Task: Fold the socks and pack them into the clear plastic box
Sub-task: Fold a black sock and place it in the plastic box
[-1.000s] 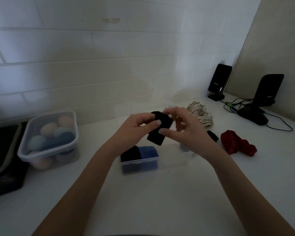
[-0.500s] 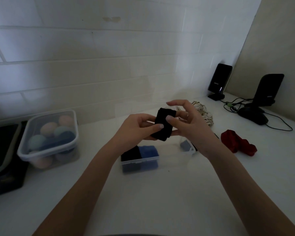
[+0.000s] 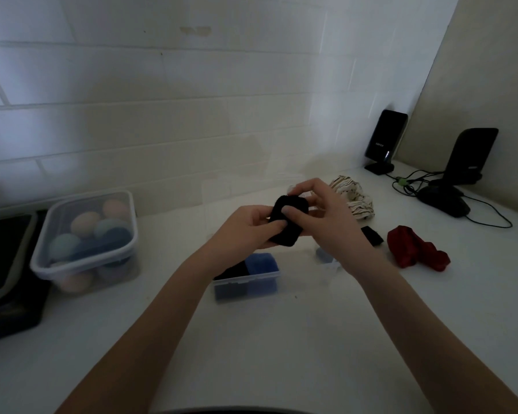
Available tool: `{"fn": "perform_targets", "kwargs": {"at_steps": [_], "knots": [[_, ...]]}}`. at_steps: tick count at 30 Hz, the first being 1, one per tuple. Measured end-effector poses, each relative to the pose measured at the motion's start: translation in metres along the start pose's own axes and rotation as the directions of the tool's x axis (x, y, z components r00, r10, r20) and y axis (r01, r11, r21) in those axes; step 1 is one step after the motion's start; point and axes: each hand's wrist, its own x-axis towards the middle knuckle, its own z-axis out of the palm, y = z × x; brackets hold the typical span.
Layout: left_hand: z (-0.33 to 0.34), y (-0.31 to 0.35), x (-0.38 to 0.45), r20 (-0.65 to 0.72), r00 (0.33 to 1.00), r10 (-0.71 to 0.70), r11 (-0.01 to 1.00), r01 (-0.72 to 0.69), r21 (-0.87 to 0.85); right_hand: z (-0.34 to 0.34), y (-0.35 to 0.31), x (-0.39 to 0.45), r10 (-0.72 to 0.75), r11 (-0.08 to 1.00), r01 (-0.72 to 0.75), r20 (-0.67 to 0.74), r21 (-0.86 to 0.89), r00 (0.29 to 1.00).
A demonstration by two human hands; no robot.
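Over white counter [image 3: 281,339], left hand [image 3: 240,231] and right hand [image 3: 326,216] both pinch folded black sock bundle [image 3: 287,222] above clear plastic box [image 3: 245,282]; loosen up and it probably unrolls.

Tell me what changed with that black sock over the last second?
Both hands, left and right, worked the black sock from a loose tilted strip into a tighter, squarer bundle, raised slightly. Both still grip it. The clear box, red sock and striped sock stayed put.
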Motion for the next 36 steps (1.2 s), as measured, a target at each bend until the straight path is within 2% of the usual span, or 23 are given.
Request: {"fn": "perform_targets", "kwargs": {"at_steps": [3, 5, 7, 8, 11, 14, 16, 19, 22, 24, 28, 32, 36], "knots": [[-0.003, 0.0, 0.001, -0.046, 0.999, -0.014, 0.997, 0.018, 0.08, -0.002, -0.002, 0.001, 0.101, 0.992, -0.103, 0.033, 0.068, 0.994], [-0.011, 0.002, 0.002, -0.173, 0.985, -0.003, 0.996, 0.019, 0.09, -0.01, -0.003, 0.002, 0.196, 0.97, -0.207, 0.092, 0.125, 0.976], [-0.021, 0.003, 0.001, -0.294, 0.951, 0.091, 0.982, -0.037, 0.184, -0.017, -0.002, 0.002, 0.266, 0.958, -0.282, 0.193, 0.059, 0.944], [-0.024, 0.004, 0.0, -0.306, 0.941, 0.145, 0.965, -0.066, 0.253, -0.018, -0.001, 0.002, 0.295, 0.951, -0.308, 0.243, 0.012, 0.924], [-0.022, 0.005, -0.006, -0.175, 0.969, 0.173, 0.892, -0.079, 0.446, -0.011, 0.004, 0.0, 0.362, 0.93, -0.32, 0.318, -0.178, 0.876], [-0.019, 0.006, -0.008, 0.019, 0.995, 0.094, 0.743, -0.083, 0.664, -0.003, 0.007, -0.001, 0.339, 0.834, -0.115, 0.338, -0.539, 0.878], [-0.017, 0.007, -0.01, 0.133, 0.99, 0.038, 0.665, -0.124, 0.737, 0.0, 0.009, -0.003, 0.303, 0.747, -0.014, 0.322, -0.665, 0.897], [-0.017, 0.01, -0.012, 0.249, 0.969, -0.004, 0.605, -0.196, 0.772, 0.005, 0.012, -0.007, 0.258, 0.693, 0.006, 0.256, -0.721, 0.932], [-0.02, 0.011, -0.014, 0.277, 0.958, -0.079, 0.622, -0.17, 0.764, 0.01, 0.011, -0.006, 0.241, 0.643, -0.004, 0.198, -0.765, 0.95], [-0.021, 0.01, -0.014, 0.288, 0.949, -0.129, 0.611, -0.152, 0.777, 0.009, 0.01, -0.003, 0.261, 0.645, -0.009, 0.209, -0.764, 0.942], [-0.018, 0.008, -0.012, 0.291, 0.943, -0.162, 0.598, -0.141, 0.789, -0.004, 0.002, 0.0, 0.376, 0.717, -0.023, 0.359, -0.697, 0.854], [-0.018, 0.005, -0.013, 0.324, 0.936, -0.14, 0.572, -0.19, 0.798, -0.005, -0.006, 0.002, 0.389, 0.626, 0.166, 0.489, -0.762, 0.781], [-0.016, 0.006, -0.012, 0.359, 0.929, -0.09, 0.556, -0.252, 0.792, -0.006, -0.012, 0.007, 0.46, 0.583, 0.234, 0.553, -0.778, 0.695]]}}
